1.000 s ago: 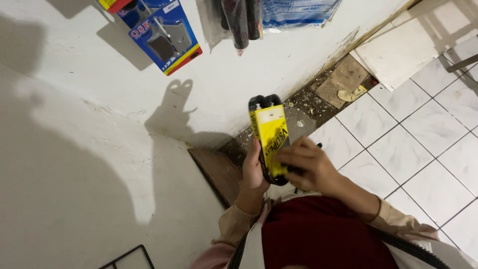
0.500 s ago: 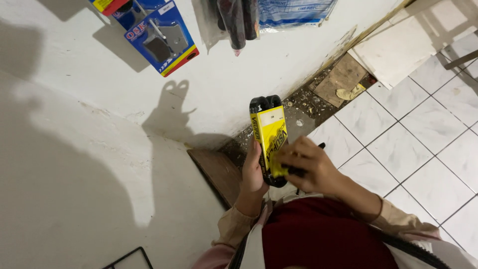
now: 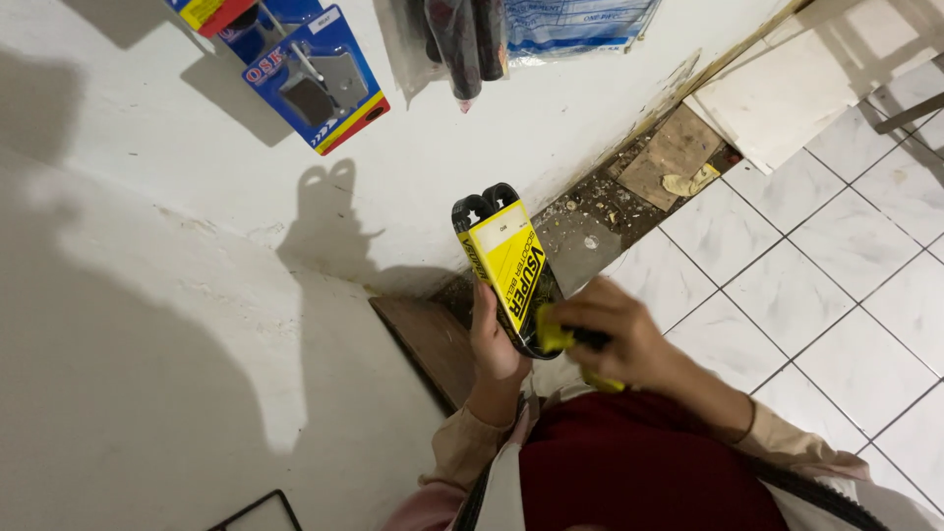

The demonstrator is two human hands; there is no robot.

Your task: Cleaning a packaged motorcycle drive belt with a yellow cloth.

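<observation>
I hold a black rubber belt in a yellow cardboard sleeve (image 3: 511,265) upright in front of a white wall. My left hand (image 3: 492,339) grips its lower left side from behind. My right hand (image 3: 615,339) is closed over the sleeve's bottom end, where a yellow flap sticks out under the fingers. The belt's two black loops show above the sleeve's top edge.
A blue and red blister pack (image 3: 315,79) and a clear bag with black parts (image 3: 462,39) hang on the wall (image 3: 147,295). White floor tiles (image 3: 826,275) spread to the right, with a broken, rubble-filled patch (image 3: 639,177) and a loose tile (image 3: 777,93) by the wall. A dark wooden board (image 3: 423,339) lies below.
My right hand has slid lower to the sleeve's bottom end. The belt has tilted slightly; my left hand keeps its grip.
</observation>
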